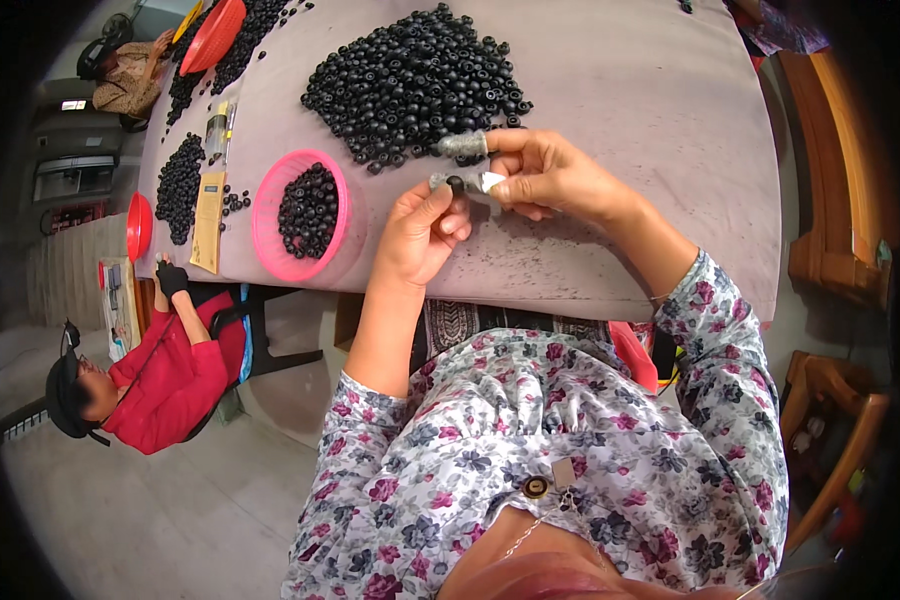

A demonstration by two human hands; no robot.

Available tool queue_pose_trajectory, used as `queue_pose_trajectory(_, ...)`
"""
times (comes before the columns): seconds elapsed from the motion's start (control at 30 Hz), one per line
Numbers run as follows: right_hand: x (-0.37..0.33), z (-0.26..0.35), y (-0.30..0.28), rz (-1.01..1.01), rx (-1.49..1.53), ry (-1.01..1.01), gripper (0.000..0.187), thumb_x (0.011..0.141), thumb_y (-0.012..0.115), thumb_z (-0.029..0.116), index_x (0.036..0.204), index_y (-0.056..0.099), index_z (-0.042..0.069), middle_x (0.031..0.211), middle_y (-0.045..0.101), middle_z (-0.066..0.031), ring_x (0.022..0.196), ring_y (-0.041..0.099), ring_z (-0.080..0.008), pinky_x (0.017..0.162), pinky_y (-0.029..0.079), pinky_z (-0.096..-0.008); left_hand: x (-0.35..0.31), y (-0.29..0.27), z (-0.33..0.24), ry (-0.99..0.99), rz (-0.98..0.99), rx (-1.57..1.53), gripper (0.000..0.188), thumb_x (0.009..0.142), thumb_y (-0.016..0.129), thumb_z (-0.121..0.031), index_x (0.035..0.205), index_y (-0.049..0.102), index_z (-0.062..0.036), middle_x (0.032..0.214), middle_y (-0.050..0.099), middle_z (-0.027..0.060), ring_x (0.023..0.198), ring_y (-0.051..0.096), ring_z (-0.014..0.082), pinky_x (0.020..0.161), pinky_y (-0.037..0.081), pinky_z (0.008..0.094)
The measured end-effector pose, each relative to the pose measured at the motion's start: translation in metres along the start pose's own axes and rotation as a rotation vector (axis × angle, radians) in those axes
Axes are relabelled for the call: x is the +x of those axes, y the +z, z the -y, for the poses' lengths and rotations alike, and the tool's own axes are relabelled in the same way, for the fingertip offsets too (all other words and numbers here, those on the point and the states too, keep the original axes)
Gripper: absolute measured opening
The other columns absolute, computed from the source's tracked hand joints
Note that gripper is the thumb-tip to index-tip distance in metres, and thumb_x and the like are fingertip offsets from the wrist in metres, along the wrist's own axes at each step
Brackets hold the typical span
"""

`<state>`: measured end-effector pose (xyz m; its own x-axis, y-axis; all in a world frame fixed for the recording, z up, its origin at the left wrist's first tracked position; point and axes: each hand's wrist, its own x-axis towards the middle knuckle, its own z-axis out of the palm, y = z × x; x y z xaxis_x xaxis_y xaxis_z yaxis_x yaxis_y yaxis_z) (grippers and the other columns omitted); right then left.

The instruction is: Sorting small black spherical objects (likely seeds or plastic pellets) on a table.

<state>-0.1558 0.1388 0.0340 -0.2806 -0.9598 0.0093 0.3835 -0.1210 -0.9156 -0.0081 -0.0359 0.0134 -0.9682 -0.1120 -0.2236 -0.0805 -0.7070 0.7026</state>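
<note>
My left hand pinches a single round black bead between thumb and forefinger. Close beside it, my right hand grips a small white piece between thumb and fingers; whether it is paper or cloth I cannot tell. Grey wrapping covers the right forefinger, which is stretched out at the near edge of a large pile of black beads. More grey wrapping shows behind the held bead. To the left of my hands, a pink plastic basket contains black beads.
The cloth-covered table bears dark specks near my hands. Further left are a smaller bead pile, a tan packet and red bowls. A person in red sits at the left. Wooden furniture stands at the right.
</note>
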Motion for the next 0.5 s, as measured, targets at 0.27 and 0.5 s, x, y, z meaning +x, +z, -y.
queue_pose_trajectory(0.27, -0.003, 0.001, 0.0017, 0.137, -0.012, 0.108, 0.039, 0.087, 0.07, 0.011, 0.123, 0.06, 0.001, 0.07, 0.057, 0.0033, 0.052, 0.047, -0.0025, 0.045, 0.034, -0.0181, 0.0012, -0.0067, 0.0043, -0.076, 0.106, -0.072, 0.023, 0.091, 0.07, -0.025, 0.099, 0.064, -0.004, 0.077, 0.056, 0.0018, 0.058, 0.048, 0.0063, 0.058, 0.044, 0.0243)
queue_pose_trajectory(0.5, -0.0011, -0.0025, 0.0016, 0.095, -0.035, 0.083, 0.034, 0.088, 0.069, 0.01, 0.12, 0.062, 0.001, 0.07, 0.058, 0.0036, 0.052, 0.047, -0.0027, 0.045, 0.033, -0.0183, 0.0024, -0.001, 0.0024, -0.101, 0.093, -0.145, 0.021, 0.092, 0.068, -0.022, 0.1, 0.064, -0.003, 0.081, 0.056, 0.0025, 0.062, 0.05, 0.0066, 0.059, 0.045, 0.0245)
